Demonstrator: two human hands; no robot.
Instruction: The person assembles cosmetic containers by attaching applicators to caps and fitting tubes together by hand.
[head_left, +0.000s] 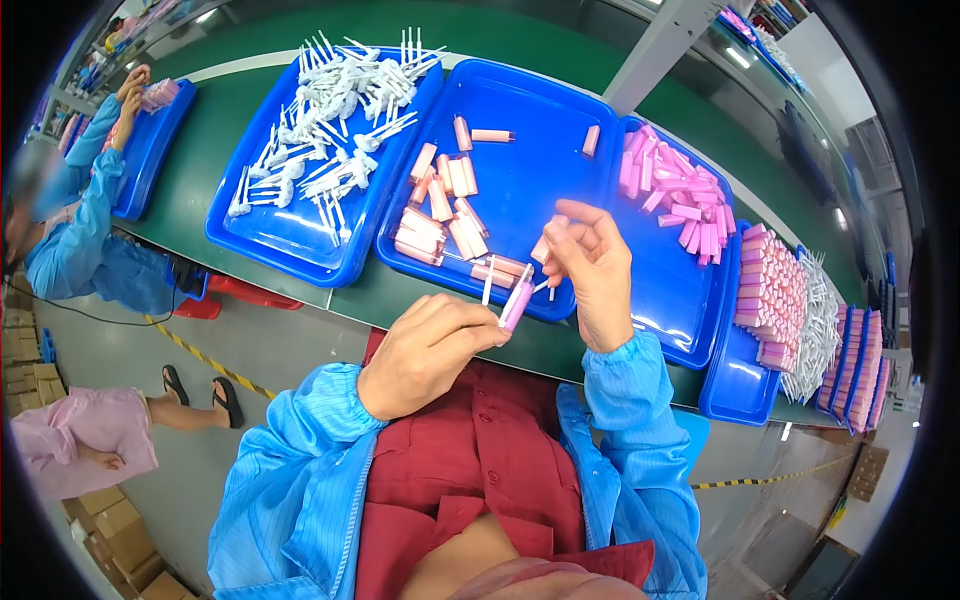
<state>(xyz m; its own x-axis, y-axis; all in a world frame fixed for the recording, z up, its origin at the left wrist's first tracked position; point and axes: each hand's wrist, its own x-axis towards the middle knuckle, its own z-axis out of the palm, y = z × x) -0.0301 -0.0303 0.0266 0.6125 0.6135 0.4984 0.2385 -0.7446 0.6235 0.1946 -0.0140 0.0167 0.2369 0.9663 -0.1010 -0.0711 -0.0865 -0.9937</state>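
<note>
My left hand [430, 350] is closed on a white pronged plastic part, whose thin prongs point up and away from the fingers. A pink sleeve-like piece [517, 306] sits at one prong; whether it is fitted around it I cannot tell. My right hand [597, 275], a little higher and to the right, pinches a short peach-pink block [546, 243] between thumb and fingertips. Both hands are over the near edge of a blue tray [530, 110], in which several peach-pink blocks [440, 200] lie scattered, mostly toward its left side.
A blue tray [222, 215] of white pronged parts [335, 120] stands left. Right is a tray [650, 300] with loose pink pieces [685, 190]; beyond it are stacked pink pieces [768, 290]. A metal post [665, 50] rises behind. A co-worker [85, 225] handles pieces at far left.
</note>
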